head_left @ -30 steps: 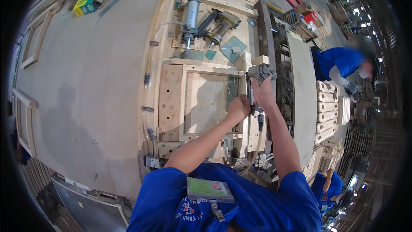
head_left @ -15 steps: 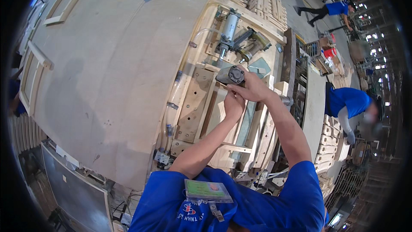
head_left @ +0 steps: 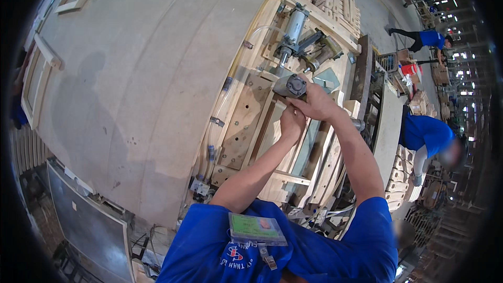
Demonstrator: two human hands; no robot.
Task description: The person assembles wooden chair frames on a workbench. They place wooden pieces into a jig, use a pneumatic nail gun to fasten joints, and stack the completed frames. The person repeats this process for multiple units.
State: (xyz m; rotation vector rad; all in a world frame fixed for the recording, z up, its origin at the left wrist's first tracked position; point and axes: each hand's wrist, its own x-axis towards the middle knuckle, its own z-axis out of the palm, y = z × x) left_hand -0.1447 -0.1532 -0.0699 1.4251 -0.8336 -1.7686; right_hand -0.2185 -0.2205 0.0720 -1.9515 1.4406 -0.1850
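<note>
My right hand (head_left: pixel 318 101) is wrapped round a pneumatic nail gun (head_left: pixel 291 86), its round grey end cap turned up toward me. Just below it, my left hand (head_left: pixel 292 122) has its fingers curled over the upper end of a wooden frame (head_left: pixel 291 178); what they pinch is hidden. The frame lies in a wooden jig (head_left: pixel 242 120) with bolts and holes. Beyond the hands, a second nail gun (head_left: pixel 326 52) rests on the jig beside a pneumatic cylinder (head_left: pixel 295 27).
A broad wooden tabletop (head_left: pixel 157 73) stretches left, with a frame (head_left: pixel 39 81) at its far side. Slotted wooden parts (head_left: pixel 338 5) are piled past the jig. A dark metal beam (head_left: pixel 361 71) runs along the right. Two people in blue, one bending (head_left: pixel 427 133), are off to the right.
The view has shifted, so the jig and both hands sit slightly farther right. Both hands keep nearly the same pose at the nail gun. The bending person's arm has moved.
</note>
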